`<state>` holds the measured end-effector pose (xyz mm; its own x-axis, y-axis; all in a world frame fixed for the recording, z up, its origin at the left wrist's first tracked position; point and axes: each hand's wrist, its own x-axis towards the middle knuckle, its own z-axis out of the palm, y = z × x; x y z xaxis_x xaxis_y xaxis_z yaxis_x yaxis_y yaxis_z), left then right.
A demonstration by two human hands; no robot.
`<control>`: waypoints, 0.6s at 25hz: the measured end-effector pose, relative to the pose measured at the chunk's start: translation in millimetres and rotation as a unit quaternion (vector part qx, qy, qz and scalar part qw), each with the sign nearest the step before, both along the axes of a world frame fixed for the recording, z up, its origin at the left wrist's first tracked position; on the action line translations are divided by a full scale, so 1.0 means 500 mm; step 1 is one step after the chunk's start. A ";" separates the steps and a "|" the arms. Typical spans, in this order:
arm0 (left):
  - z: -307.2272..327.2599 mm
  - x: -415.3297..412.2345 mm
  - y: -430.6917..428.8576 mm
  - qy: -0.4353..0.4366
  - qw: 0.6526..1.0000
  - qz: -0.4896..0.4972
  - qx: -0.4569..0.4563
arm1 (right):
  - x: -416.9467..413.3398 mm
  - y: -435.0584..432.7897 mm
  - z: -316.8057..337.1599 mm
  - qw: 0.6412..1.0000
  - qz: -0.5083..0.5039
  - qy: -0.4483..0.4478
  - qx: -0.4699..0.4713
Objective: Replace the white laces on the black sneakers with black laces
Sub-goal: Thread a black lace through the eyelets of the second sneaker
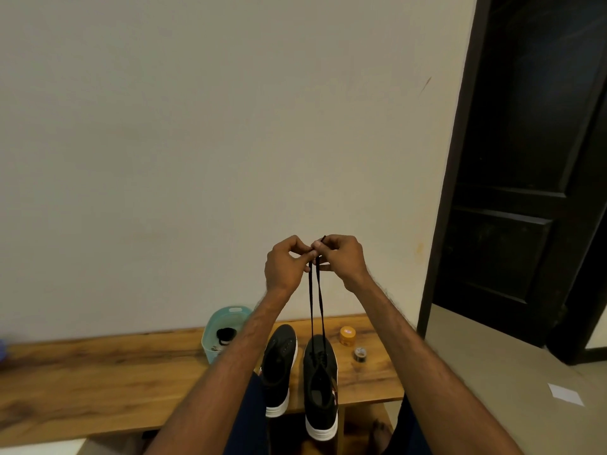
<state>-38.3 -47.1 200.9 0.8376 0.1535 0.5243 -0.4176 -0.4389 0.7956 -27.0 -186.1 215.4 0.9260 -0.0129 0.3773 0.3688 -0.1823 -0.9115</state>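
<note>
**Q:** Step in hand?
**A:** Lacing the first shoe. Both ends of the black lace (311, 303) are held up together, well above the worktop (98, 372). The two strands run down to the laced sneaker (320, 382), which stands on the worktop with its toe to the wall. Judged: the ends are being evened against each other.

**Q:** State of each grip?
**A:** The left grip (285, 265) pinches one strand between thumb and fingers. The right grip (345, 257) pinches the other, with a short tip poking out above it. The two touch at the fingertips.

**Q:** The other shoe?
**A:** The unlaced sneaker (279, 366) stands just beside the first, on its left. Its eyelets look bare, and no white lace shows on either shoe. The teal basket (213, 326) behind it holds a dark bundle and something white. Probably laces, but too small to be sure.

**Q:** What does the next move call for?
**A:** Judged: match the tips, lower them, cross them, and feed each through the next free eyelet. How many rows are threaded cannot be read here. Keep the tension equal, or one end will run short. The second shoe is not yet begun.

**Q:** Anything else on the worktop?
**A:** An orange jar (347, 335) and a small spool (359, 353), to the right of the shoes and apart from them.
</note>
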 end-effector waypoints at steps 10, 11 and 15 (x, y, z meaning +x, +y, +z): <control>-0.058 0.018 0.015 0.007 0.998 0.022 0.052 | 0.018 0.012 -0.067 0.999 0.003 0.031 -0.023; -0.070 0.022 0.017 0.014 0.998 0.026 0.050 | 0.021 0.008 -0.082 0.998 0.024 0.036 -0.040; -0.135 0.042 0.024 0.059 0.998 0.008 0.036 | 0.039 -0.005 -0.149 0.987 0.026 0.051 -0.147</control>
<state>-17.3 -35.1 133.4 0.8917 0.1320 0.4330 -0.3163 -0.5027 0.8045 -7.4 -188.6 141.1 0.9560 0.1313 0.2623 0.2933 -0.4288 -0.8545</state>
